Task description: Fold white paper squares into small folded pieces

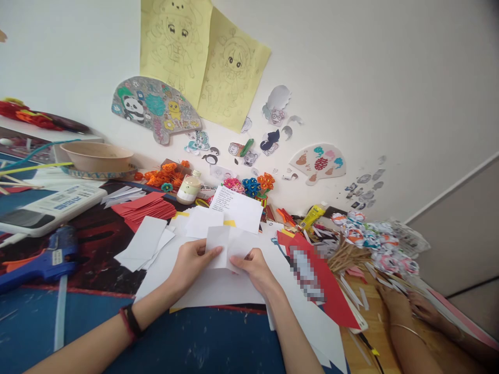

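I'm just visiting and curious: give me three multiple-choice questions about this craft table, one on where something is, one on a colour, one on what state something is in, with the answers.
1. Where does the glue gun lie?
A. Left of the hands
B. Under the red card
C. Inside the bowl

2. What colour is the stack of folded paper near the small bottle?
A. Green
B. Red
C. Black

3. How is the small white paper in the middle held?
A. Lying untouched
B. Pinched by both hands
C. Crumpled in one fist

Answers:
1 A: its blue body rests on the table's left side.
2 B: the sheets are plainly red.
3 B: the left hand and right hand each grip an edge, above the big white sheets.
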Action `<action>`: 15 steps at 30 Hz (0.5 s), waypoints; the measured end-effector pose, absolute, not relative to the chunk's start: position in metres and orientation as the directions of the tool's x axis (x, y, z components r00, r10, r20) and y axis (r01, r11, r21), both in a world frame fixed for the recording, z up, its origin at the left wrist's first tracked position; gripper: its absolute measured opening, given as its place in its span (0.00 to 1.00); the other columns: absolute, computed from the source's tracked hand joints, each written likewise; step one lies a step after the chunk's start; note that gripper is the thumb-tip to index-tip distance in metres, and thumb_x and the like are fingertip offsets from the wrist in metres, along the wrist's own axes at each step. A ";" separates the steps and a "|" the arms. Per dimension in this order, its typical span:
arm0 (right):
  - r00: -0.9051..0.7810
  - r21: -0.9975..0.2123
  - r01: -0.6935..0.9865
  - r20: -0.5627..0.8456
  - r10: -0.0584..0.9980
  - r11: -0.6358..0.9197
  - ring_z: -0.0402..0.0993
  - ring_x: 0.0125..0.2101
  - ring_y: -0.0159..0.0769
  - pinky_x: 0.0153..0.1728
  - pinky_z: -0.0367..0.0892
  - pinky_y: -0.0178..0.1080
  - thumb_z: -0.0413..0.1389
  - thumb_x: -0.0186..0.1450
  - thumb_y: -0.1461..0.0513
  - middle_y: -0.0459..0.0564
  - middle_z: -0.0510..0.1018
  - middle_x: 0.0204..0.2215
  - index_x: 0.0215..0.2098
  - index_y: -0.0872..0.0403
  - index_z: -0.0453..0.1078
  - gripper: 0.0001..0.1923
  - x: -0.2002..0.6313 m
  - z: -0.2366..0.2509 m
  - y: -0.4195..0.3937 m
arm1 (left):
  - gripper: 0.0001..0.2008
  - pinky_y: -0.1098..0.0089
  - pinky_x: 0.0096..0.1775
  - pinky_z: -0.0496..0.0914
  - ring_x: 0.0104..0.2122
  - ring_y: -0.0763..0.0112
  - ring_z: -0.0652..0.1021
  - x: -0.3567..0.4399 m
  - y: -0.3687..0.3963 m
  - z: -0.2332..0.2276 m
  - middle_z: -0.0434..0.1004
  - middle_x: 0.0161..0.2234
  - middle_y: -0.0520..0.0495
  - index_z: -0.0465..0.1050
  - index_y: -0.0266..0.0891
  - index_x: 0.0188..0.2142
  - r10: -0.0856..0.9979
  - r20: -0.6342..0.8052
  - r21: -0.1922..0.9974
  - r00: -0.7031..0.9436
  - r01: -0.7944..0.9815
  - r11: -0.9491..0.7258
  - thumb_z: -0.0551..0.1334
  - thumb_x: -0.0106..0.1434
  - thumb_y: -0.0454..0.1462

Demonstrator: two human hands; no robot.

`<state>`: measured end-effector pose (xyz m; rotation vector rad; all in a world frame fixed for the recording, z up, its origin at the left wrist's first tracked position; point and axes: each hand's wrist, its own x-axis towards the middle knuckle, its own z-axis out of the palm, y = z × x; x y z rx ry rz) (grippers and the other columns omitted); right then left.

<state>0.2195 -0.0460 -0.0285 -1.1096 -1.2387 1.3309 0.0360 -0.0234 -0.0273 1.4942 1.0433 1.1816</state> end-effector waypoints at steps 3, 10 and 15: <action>-0.180 -1.000 0.000 -0.021 0.983 -0.021 0.69 0.20 0.32 0.22 0.63 0.34 0.66 0.49 0.56 0.49 0.75 0.19 0.29 0.61 0.74 0.16 0.222 -0.029 -0.046 | 0.22 0.73 0.22 0.61 0.22 0.68 0.71 0.036 -0.024 -0.026 0.75 0.20 0.49 0.74 0.34 0.25 0.959 0.203 0.975 0.196 0.044 -0.216 0.60 0.50 0.53; -0.141 -1.000 0.014 0.017 0.990 0.019 0.67 0.19 0.32 0.23 0.63 0.34 0.65 0.51 0.56 0.49 0.75 0.19 0.29 0.62 0.74 0.16 0.225 -0.033 -0.044 | 0.22 0.74 0.22 0.61 0.23 0.69 0.71 0.035 -0.022 -0.022 0.74 0.21 0.49 0.73 0.34 0.24 0.942 0.150 0.981 0.300 0.076 -0.181 0.61 0.50 0.53; -0.118 -0.999 -0.038 0.038 0.992 0.034 0.67 0.19 0.31 0.22 0.62 0.34 0.64 0.51 0.55 0.49 0.75 0.20 0.28 0.61 0.74 0.16 0.224 -0.033 -0.044 | 0.21 0.72 0.25 0.65 0.26 0.67 0.75 0.032 -0.023 -0.015 0.78 0.28 0.45 0.73 0.33 0.33 0.876 0.070 0.997 0.478 -0.066 -0.044 0.61 0.54 0.51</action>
